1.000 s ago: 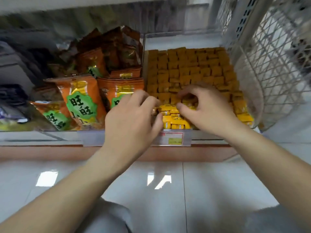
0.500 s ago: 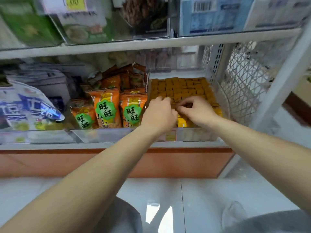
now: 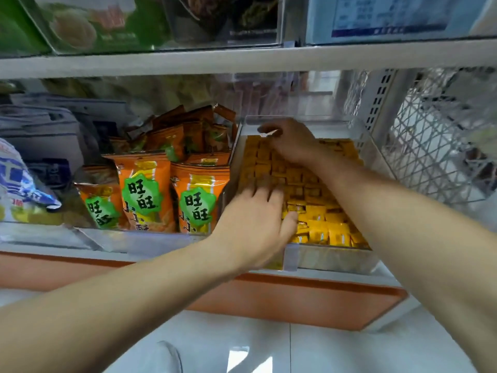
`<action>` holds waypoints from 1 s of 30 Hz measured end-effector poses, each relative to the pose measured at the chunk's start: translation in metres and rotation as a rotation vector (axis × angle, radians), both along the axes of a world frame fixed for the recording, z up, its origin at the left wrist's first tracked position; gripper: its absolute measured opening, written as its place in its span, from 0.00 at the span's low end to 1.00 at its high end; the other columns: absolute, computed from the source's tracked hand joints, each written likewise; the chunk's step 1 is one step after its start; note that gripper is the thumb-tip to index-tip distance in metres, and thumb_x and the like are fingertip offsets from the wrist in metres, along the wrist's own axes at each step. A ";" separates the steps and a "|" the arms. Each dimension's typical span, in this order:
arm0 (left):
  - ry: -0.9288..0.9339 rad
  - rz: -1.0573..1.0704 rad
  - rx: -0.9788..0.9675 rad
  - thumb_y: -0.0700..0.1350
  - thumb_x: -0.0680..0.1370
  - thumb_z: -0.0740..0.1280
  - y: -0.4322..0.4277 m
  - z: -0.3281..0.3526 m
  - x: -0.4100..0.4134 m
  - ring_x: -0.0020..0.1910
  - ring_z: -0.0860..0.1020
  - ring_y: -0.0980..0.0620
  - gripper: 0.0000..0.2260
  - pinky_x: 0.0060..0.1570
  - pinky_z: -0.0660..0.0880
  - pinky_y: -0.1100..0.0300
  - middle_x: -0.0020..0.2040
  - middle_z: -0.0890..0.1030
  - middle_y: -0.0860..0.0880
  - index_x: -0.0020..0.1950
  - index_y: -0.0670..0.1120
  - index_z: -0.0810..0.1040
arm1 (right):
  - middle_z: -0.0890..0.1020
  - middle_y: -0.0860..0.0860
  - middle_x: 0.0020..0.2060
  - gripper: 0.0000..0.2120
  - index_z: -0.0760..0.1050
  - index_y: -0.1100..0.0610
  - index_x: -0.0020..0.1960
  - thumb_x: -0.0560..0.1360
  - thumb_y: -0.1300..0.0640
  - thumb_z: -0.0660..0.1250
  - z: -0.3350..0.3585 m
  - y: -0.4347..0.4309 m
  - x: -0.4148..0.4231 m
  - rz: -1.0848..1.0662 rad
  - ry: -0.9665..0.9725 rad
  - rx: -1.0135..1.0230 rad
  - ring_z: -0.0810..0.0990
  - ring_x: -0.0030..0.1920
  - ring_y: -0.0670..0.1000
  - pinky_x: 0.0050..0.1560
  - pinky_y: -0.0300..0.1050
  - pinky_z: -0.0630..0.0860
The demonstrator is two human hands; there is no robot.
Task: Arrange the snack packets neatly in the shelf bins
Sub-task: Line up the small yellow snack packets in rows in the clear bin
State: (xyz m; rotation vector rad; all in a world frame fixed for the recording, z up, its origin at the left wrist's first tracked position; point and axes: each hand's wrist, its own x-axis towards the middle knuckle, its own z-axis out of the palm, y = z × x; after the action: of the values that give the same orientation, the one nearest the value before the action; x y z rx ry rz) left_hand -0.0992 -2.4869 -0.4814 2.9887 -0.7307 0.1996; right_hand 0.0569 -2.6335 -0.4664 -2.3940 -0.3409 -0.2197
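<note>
Well, the shelf [image 3: 336, 273] is the biggest thing here, and a clear bin [image 3: 336, 258] sits on it at the right end. The bin's long side runs from front to back, away from the person. It is full of small yellow packets [image 3: 322, 219]. In the back and middle they stand in tidy rows that run the same way as the bin. At the front they lie loose and tipped, pointing all different ways. Orange bags [image 3: 145, 195] stand in the next bin to the left. The left hand [image 3: 255, 222] lies on the packets at the front left, fingers [image 3: 258, 192] straight and spread, holding nothing. The right hand [image 3: 293, 142] reaches to the back left corner with bent fingers; I cannot tell if it holds a packet. The messy packets are just right of the left hand, so that hand is nearer to them.
</note>
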 end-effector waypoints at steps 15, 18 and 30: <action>-0.054 0.019 0.075 0.60 0.77 0.41 0.000 -0.005 0.002 0.70 0.67 0.39 0.32 0.67 0.66 0.47 0.75 0.67 0.41 0.73 0.47 0.67 | 0.83 0.57 0.54 0.13 0.81 0.60 0.58 0.80 0.54 0.66 0.006 0.030 0.044 -0.087 0.037 -0.411 0.82 0.52 0.56 0.57 0.52 0.78; -0.059 0.021 0.069 0.59 0.77 0.42 0.001 -0.004 0.002 0.70 0.68 0.38 0.31 0.66 0.66 0.48 0.74 0.69 0.41 0.73 0.47 0.68 | 0.82 0.57 0.52 0.14 0.79 0.60 0.59 0.79 0.52 0.68 0.009 0.037 0.044 -0.115 0.059 -0.465 0.81 0.51 0.57 0.54 0.52 0.78; -0.088 -0.020 0.077 0.58 0.79 0.44 0.006 -0.003 -0.005 0.67 0.71 0.38 0.28 0.66 0.66 0.47 0.72 0.71 0.39 0.69 0.46 0.71 | 0.82 0.56 0.57 0.12 0.80 0.57 0.60 0.79 0.54 0.68 0.008 0.030 0.029 -0.003 -0.049 -0.465 0.80 0.58 0.56 0.60 0.55 0.76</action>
State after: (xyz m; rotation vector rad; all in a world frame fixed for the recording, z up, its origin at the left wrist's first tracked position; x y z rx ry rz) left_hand -0.1037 -2.4811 -0.4849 3.0606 -0.7937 0.3106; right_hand 0.0854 -2.6032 -0.4582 -2.8502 -0.4501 -0.2187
